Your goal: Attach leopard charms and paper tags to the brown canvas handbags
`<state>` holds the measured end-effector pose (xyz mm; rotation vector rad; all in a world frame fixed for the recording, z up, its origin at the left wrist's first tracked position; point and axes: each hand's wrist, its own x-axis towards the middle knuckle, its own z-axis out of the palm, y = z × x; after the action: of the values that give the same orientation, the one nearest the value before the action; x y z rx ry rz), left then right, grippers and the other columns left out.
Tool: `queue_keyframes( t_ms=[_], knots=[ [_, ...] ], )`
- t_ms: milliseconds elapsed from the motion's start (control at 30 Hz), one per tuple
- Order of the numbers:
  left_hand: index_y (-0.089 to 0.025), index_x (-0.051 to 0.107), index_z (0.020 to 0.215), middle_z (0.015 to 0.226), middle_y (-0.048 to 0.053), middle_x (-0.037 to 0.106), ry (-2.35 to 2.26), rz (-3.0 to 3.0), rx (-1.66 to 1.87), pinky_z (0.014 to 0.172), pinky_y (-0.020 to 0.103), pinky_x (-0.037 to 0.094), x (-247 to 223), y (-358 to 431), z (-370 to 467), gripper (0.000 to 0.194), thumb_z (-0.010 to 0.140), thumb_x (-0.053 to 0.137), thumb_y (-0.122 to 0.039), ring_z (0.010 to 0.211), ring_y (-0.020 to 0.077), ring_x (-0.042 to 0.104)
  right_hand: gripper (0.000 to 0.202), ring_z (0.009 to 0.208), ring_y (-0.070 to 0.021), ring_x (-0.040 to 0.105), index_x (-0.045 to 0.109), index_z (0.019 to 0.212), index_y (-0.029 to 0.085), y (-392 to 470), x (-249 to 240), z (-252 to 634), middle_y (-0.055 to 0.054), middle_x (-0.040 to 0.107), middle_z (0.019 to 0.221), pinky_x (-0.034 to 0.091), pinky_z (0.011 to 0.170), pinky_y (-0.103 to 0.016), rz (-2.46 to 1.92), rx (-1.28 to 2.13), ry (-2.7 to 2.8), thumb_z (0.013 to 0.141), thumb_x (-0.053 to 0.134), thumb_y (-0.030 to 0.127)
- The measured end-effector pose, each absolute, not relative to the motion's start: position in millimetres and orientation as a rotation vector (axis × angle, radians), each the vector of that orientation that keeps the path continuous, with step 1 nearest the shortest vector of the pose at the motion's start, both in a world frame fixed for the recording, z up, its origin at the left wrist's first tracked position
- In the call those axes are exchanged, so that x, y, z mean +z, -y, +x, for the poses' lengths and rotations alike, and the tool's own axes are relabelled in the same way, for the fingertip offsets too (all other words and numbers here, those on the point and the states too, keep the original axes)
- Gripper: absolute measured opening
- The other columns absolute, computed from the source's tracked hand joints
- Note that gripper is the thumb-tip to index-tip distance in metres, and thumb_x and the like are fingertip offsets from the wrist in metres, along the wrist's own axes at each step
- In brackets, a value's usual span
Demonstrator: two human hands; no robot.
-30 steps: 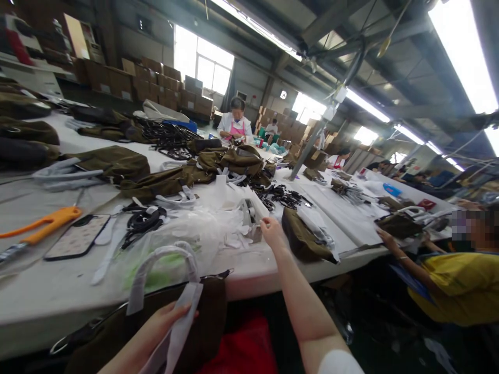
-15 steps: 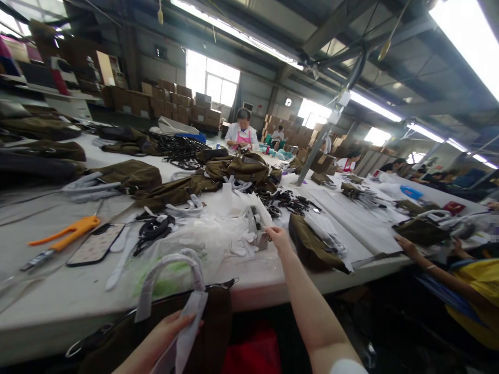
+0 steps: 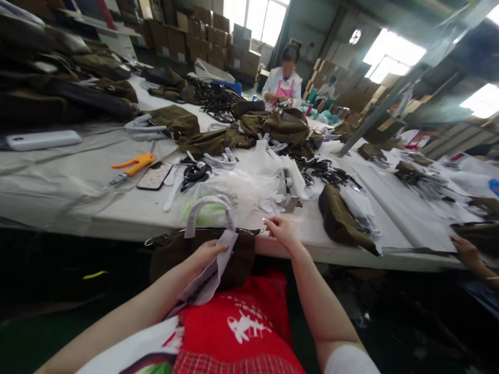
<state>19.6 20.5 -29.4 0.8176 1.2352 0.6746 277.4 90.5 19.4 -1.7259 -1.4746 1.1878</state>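
Note:
A dark olive bag (image 3: 167, 262) with paper-wrapped handles (image 3: 208, 201) hangs at the table's front edge. My left hand (image 3: 210, 254) is closed on a loose white wrapped strap (image 3: 223, 262) in front of the bag. Just right of the bag's zipper end (image 3: 255, 231), my right hand (image 3: 281, 232) pinches a small, light piece too tiny to make out. Clear plastic wrap (image 3: 234, 191) lies crumpled on the table behind the bag.
An orange-handled tool (image 3: 136, 163) and a patterned phone (image 3: 154, 176) lie left. Another olive bag (image 3: 337, 215) sits right, near a co-worker's hand (image 3: 468, 252). Black cords (image 3: 331, 174) and piled bags (image 3: 273, 127) lie behind. A person in a pink apron (image 3: 284, 89) sits across.
The view has tilted down and swung left, showing the red apron. My right hand has drawn back from the white papers towards the bag's zipper end. My left hand keeps its hold on the strap.

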Motion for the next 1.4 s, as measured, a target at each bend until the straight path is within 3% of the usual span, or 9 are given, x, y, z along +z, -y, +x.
queue_keyframes(
  t_ms=[167,333,467,667,800,900,1067,1233,1400],
  knots=[
    [-0.011,0.068,0.083,0.075,0.011,0.073,-1.182,0.672,0.736,0.070,0.035,0.052,-30,-19,20,0.051,0.056,0.081,-0.053,0.073,0.0257,0.069,0.025,0.044,-0.0081,0.053,0.068,0.077,0.016,-56,9,201,0.000,0.067,0.063,0.039,0.046,-0.019,-1.512,1.513,1.730,0.086,0.059,0.037],
    [-0.013,0.069,0.082,0.076,0.007,0.074,-1.165,0.668,0.809,0.072,0.033,0.050,-23,-15,19,0.057,0.048,0.087,-0.055,0.075,0.0248,0.068,0.034,0.053,-0.0170,0.060,0.064,0.053,0.020,-60,12,169,-0.003,0.061,0.049,0.042,0.056,-0.027,-1.787,1.045,2.117,0.080,0.065,0.040],
    [-0.013,0.069,0.087,0.078,0.006,0.074,-1.132,0.656,0.819,0.073,0.032,0.050,-19,-11,16,0.059,0.049,0.087,-0.054,0.077,0.0234,0.068,0.046,0.069,-0.0266,0.066,0.057,0.045,0.021,-63,15,168,-0.011,0.065,0.056,0.045,0.064,-0.033,-1.979,0.823,2.169,0.073,0.070,0.055],
    [-0.010,0.070,0.086,0.080,0.010,0.073,-1.025,0.598,0.708,0.071,0.032,0.050,-14,-20,2,0.048,0.056,0.085,-0.045,0.071,0.0207,0.066,0.045,0.045,-0.0113,0.053,0.059,0.064,0.018,-45,-5,179,-0.002,0.063,0.056,0.038,0.047,-0.023,-1.662,1.630,1.530,0.079,0.061,0.060],
    [-0.012,0.072,0.082,0.079,0.010,0.074,-1.009,0.578,0.603,0.070,0.033,0.050,-7,-23,-11,0.035,0.071,0.074,-0.046,0.070,0.0221,0.065,0.043,0.056,-0.0079,0.058,0.062,0.091,0.016,-22,-10,187,-0.002,0.070,0.078,0.043,0.052,-0.018,-1.370,1.913,1.216,0.070,0.074,0.052],
    [-0.014,0.070,0.087,0.077,0.008,0.073,-1.032,0.626,0.551,0.067,0.033,0.049,4,-12,-25,0.040,0.070,0.073,-0.050,0.070,0.0227,0.065,0.048,0.056,-0.0094,0.061,0.063,0.095,0.015,-8,-11,185,-0.002,0.070,0.076,0.044,0.051,-0.018,-1.253,2.165,1.123,0.065,0.080,0.047],
    [-0.012,0.064,0.111,0.102,0.010,0.072,-1.126,0.893,0.492,0.081,0.034,0.051,24,14,-43,0.060,0.071,0.068,-0.057,0.096,0.0275,0.065,0.044,0.044,-0.0092,0.057,0.063,0.080,0.012,1,-20,150,-0.001,0.064,0.059,0.040,0.041,-0.018,-1.383,2.118,1.074,0.070,0.073,0.054],
    [-0.013,0.063,0.117,0.108,0.011,0.072,-1.438,1.379,0.377,0.090,0.036,0.049,29,22,-42,0.043,0.083,0.049,-0.036,0.102,0.0299,0.066,0.033,0.034,-0.0079,0.048,0.059,0.060,0.013,-5,-20,117,0.001,0.056,0.044,0.033,0.033,-0.018,-1.623,2.009,1.077,0.079,0.067,0.038],
    [-0.012,0.048,0.140,0.132,0.015,0.063,-1.629,1.591,0.403,0.103,0.037,0.044,21,25,-41,0.052,0.091,0.034,-0.023,0.119,0.0266,0.060,0.031,0.031,-0.0086,0.046,0.057,0.057,0.014,-8,-19,107,0.000,0.054,0.041,0.031,0.031,-0.019,-1.689,1.931,1.020,0.084,0.058,0.028]
  ],
)
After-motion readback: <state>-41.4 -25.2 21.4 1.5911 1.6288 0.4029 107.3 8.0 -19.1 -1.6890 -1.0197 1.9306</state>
